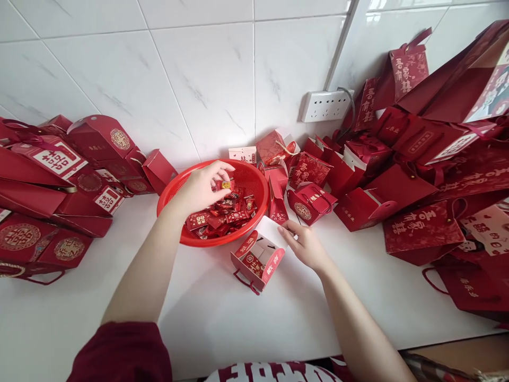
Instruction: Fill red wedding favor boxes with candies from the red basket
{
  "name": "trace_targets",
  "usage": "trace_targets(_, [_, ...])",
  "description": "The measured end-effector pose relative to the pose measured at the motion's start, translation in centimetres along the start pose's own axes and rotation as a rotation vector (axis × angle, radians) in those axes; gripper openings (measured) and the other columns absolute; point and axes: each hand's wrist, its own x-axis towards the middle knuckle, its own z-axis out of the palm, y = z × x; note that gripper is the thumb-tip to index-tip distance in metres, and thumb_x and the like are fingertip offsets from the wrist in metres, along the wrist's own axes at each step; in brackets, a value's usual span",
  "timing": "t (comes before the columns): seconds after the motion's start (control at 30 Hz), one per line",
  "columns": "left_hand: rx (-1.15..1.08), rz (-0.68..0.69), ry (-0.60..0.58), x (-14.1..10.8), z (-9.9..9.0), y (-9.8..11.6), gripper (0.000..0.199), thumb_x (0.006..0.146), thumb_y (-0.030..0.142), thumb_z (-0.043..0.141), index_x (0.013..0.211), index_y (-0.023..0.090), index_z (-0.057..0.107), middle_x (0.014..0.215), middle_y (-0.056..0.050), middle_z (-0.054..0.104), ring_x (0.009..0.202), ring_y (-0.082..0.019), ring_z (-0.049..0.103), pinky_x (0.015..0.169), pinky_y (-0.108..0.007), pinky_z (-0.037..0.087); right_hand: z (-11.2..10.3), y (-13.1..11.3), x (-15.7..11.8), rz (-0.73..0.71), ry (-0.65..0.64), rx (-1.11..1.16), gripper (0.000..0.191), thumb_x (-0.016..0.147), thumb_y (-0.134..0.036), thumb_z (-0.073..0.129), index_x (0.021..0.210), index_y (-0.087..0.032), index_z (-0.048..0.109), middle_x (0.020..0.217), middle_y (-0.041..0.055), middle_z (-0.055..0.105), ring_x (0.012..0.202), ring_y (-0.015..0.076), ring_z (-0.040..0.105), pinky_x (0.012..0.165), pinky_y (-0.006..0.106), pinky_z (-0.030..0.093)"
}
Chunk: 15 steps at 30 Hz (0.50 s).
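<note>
A red plastic basket (169, 204) with perforated sides holds many small red-wrapped candies (222, 216). Above them is my left hand (209, 185), thumb and fingers closed on one wrapped candy (226, 185) with a yellow patch. Just right of the basket, a small red gift box (247, 269) stands with its top open. Inside it lies a red packet (253, 261), and a dark red cord handle hangs at its front. My right hand (302, 243) pinches the box's raised white inner flap (274, 233) between thumb and fingers.
Red gift boxes are piled at the left (67, 196) and in a taller heap at the right (421, 185). Several smaller boxes (310, 201) stand behind the gift box. A white power strip (326, 106) is on the tiled wall behind the white table (222, 318).
</note>
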Motion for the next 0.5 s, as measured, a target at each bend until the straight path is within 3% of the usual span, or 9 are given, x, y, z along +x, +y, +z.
trace_targets(0.1, [-0.124,0.186,0.137,-2.6,-0.1,4.6,0.041,0.082,0.022,0.074,0.122,0.024,0.062,0.101,-0.001,0.074,0.088,-0.015,0.069,0.080,-0.027,0.056,0.2,0.1,0.1,0.007,-0.012,0.002,0.037,0.101,-0.051,0.041,0.080,-0.023,0.052,0.068,0.0000,0.051,0.062,0.0161,0.044,0.060,0.029,0.038])
trace_targets(0.2, [-0.319,0.340,0.266,-4.5,0.7,7.3,0.045,0.082,0.017,0.075,0.124,0.024,0.062,0.099,-0.003,0.075,0.092,-0.017,0.071,0.087,-0.032,0.058,0.2,0.1,0.1,0.009,-0.018,0.003,0.037,0.101,-0.051,0.041,0.081,-0.023,0.054,0.069,0.0002,0.053,0.063,0.0164,0.044,0.061,0.030,0.038])
trace_targets(0.33, [-0.629,0.393,0.278,-5.6,1.9,8.0,0.060,0.077,0.014,0.079,0.131,0.028,0.057,0.093,-0.002,0.072,0.086,-0.019,0.070,0.081,-0.036,0.059,0.2,0.0,0.0,0.012,-0.005,0.003,0.037,0.101,-0.051,0.041,0.080,-0.023,0.052,0.067,-0.0009,0.050,0.061,0.0157,0.041,0.059,0.030,0.036])
trace_targets(0.5, [-0.683,0.326,0.254,-5.7,2.4,7.8,0.063,0.077,0.008,0.076,0.133,0.029,0.055,0.097,-0.003,0.067,0.090,-0.018,0.065,0.080,-0.034,0.057,0.3,-0.1,0.0,0.007,-0.010,-0.004,0.036,0.101,-0.051,0.042,0.081,-0.023,0.053,0.067,-0.0011,0.050,0.061,0.0155,0.040,0.059,0.030,0.036])
